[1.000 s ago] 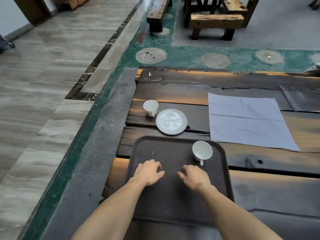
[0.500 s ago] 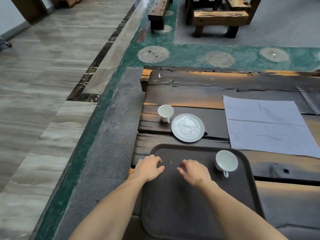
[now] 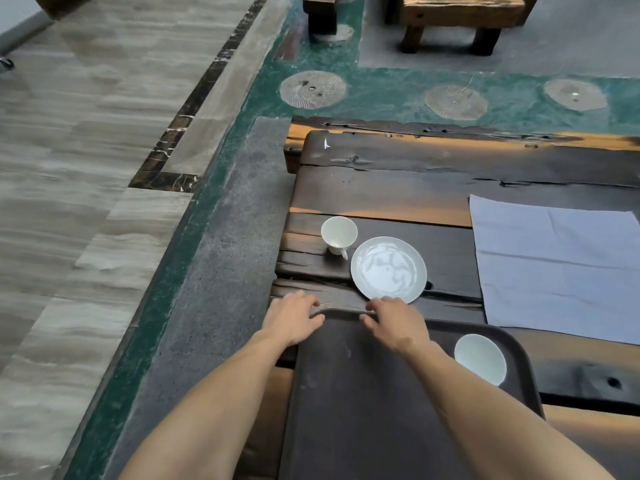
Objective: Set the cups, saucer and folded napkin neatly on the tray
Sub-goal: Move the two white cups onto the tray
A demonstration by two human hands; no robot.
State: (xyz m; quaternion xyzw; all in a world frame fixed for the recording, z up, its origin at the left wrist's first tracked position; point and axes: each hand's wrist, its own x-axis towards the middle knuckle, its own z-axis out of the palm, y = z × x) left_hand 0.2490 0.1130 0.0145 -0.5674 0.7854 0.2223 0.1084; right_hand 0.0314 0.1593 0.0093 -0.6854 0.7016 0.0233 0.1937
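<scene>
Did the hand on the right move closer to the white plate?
Yes. The right hand moved forward across the tray; its fingertips now reach the tray's far rim, just short of the saucer.
</scene>
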